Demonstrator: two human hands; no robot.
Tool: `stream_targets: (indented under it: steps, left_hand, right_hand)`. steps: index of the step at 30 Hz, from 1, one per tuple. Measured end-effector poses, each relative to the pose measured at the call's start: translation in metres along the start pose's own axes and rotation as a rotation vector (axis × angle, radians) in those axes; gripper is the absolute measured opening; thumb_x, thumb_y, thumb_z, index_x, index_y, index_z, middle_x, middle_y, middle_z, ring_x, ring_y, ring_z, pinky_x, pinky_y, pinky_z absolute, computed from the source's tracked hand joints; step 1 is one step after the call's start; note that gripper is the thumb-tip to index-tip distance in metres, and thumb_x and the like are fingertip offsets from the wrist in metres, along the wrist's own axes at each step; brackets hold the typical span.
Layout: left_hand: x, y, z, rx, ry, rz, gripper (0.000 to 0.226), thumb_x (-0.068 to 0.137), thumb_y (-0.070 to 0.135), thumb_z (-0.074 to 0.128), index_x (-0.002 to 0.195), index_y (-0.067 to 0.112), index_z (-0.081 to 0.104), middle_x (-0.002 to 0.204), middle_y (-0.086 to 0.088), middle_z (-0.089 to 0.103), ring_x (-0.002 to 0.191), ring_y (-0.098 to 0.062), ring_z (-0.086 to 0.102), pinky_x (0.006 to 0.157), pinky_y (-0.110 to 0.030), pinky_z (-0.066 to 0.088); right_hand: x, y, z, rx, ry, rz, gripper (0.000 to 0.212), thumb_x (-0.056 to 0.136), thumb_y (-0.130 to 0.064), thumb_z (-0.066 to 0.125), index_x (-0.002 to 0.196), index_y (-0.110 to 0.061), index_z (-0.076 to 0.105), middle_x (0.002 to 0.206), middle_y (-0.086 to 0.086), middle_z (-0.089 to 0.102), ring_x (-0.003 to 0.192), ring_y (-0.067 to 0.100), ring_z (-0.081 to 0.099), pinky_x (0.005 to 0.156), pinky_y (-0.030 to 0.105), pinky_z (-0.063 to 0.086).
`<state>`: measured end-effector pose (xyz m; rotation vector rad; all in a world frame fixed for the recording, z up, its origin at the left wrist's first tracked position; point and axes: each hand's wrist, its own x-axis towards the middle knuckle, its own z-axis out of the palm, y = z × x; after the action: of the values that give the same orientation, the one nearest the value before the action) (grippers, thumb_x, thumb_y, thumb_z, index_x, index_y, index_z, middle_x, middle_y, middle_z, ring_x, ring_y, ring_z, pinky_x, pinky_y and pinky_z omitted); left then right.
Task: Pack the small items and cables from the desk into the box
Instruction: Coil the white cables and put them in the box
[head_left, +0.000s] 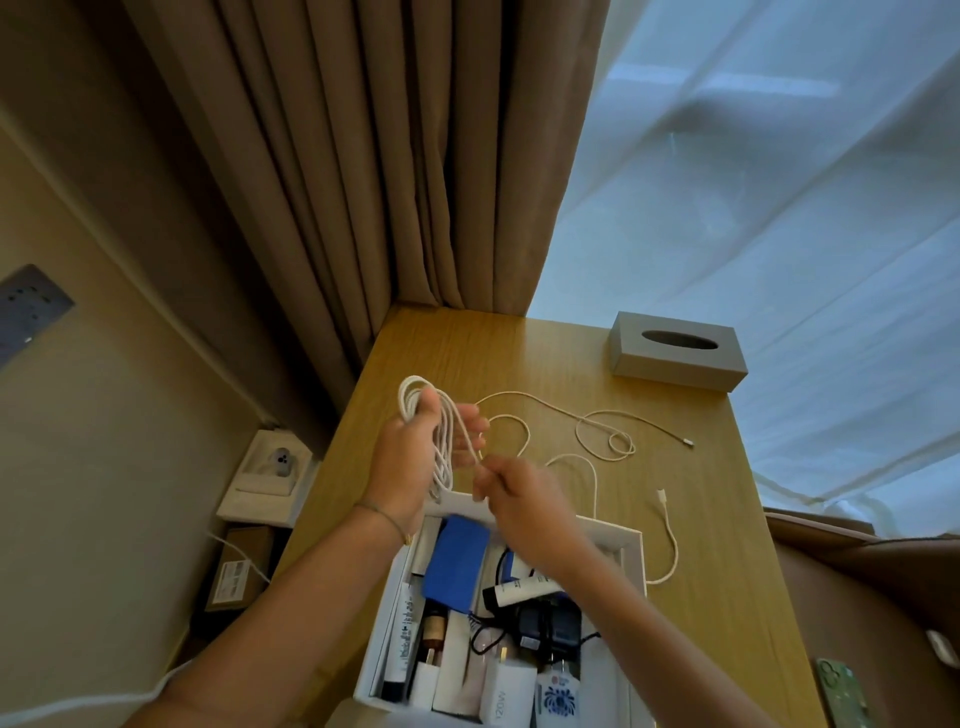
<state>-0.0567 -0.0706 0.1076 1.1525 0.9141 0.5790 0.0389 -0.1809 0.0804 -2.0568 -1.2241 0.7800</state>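
Note:
My left hand (415, 457) grips a bundle of white cable loops (422, 402) above the far edge of the white box (631, 543). My right hand (519, 493) pinches the same cable just right of the bundle. The loose rest of this white cable (597, 421) snakes over the wooden desk (701, 597) to a plug at the right. A second white cable (670, 540) lies beside the box's right wall. Inside the box sit a blue pouch (457, 566), tubes, white chargers and a black adapter (545, 623).
A grey tissue box (678, 351) stands at the desk's far right corner. Brown curtains (363, 182) hang behind the desk. A phone (841, 696) lies at the lower right. Left of the desk, low down, are a white stand (270, 473) and a cardboard box (239, 571).

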Motion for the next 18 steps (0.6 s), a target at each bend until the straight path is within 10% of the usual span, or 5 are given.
stream_targets:
  steps: [5, 12, 18]
  left_hand:
    - [0.007, -0.018, -0.008, 0.091, 0.105, -0.006, 0.051, 0.104, 0.049, 0.038, 0.073, 0.014, 0.058, 0.055, 0.0, 0.055, 0.051, -0.016, 0.056, 0.051, -0.029, 0.051]
    - [-0.006, -0.048, -0.012, 0.227, 0.077, -0.064, 0.054, 0.099, 0.054, 0.047, 0.064, 0.013, 0.05, 0.05, -0.004, 0.062, 0.065, -0.031, 0.059, 0.057, -0.033, 0.045]
    - [-0.025, -0.071, -0.005, 0.443, -0.326, 0.011, 0.062, 0.08, 0.079, 0.039, 0.074, 0.018, 0.051, 0.054, 0.007, 0.043, 0.047, -0.011, 0.04, 0.048, -0.027, 0.038]
  right_hand:
    - [-0.029, 0.001, 0.024, -0.009, -0.112, -0.035, 0.029, 0.104, -0.022, 0.047, 0.087, -0.02, 0.07, 0.058, -0.016, 0.057, 0.053, -0.001, 0.053, 0.053, 0.018, 0.04]
    - [-0.048, 0.013, -0.001, 0.212, 0.245, 0.025, 0.015, 0.095, -0.019, 0.067, 0.1, -0.031, 0.076, 0.082, -0.019, 0.072, 0.077, 0.001, 0.068, 0.07, 0.015, 0.055]
    - [-0.055, 0.028, -0.008, 0.658, 0.218, 0.141, 0.009, 0.086, -0.007, 0.078, 0.092, -0.008, 0.071, 0.075, 0.008, 0.076, 0.068, 0.018, 0.074, 0.066, 0.021, 0.057]
